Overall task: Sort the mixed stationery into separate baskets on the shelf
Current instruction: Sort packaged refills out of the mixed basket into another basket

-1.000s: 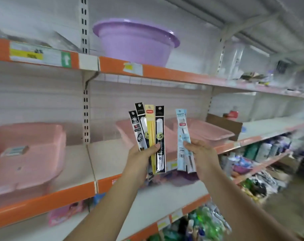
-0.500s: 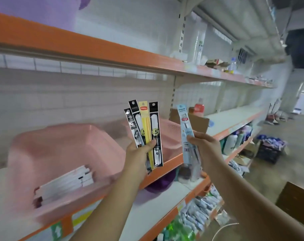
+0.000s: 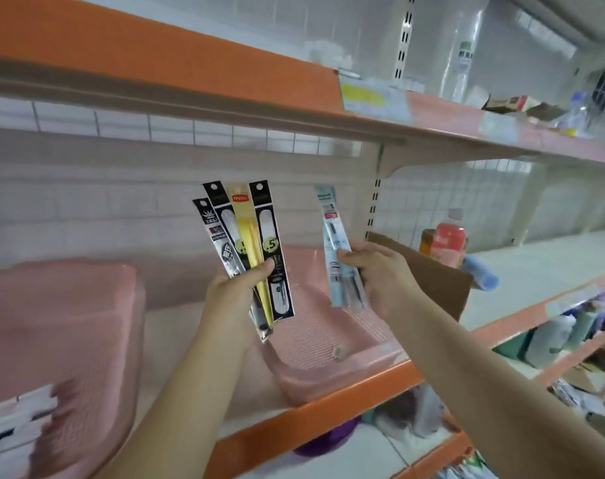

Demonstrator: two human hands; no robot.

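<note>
Gripping a fan of four slim packets (image 3: pixel 225 233) round their lower halves, thumb across the front, the left hand (image 3: pixel 232 292) holds them upright and overlapping; I count three black packets and one yellow packet (image 3: pixel 247 243). The right hand (image 3: pixel 380 274) pinches a single pale blue packet (image 3: pixel 335 243) near its middle, upright and apart from the fan. Both hands hang in front of the middle pink basket (image 3: pixel 328 378), which stands on the orange-edged shelf (image 3: pixel 346 399); a small item (image 3: pixel 338 352) lies on its mesh floor, though I cannot tell what it is. To the left a second pink basket (image 3: pixel 87 305) holds white boxed items (image 3: pixel 14 423). Behind the right hand stands a cardboard box (image 3: pixel 432 281), with a red bottle (image 3: pixel 448 242) beyond it.
</note>
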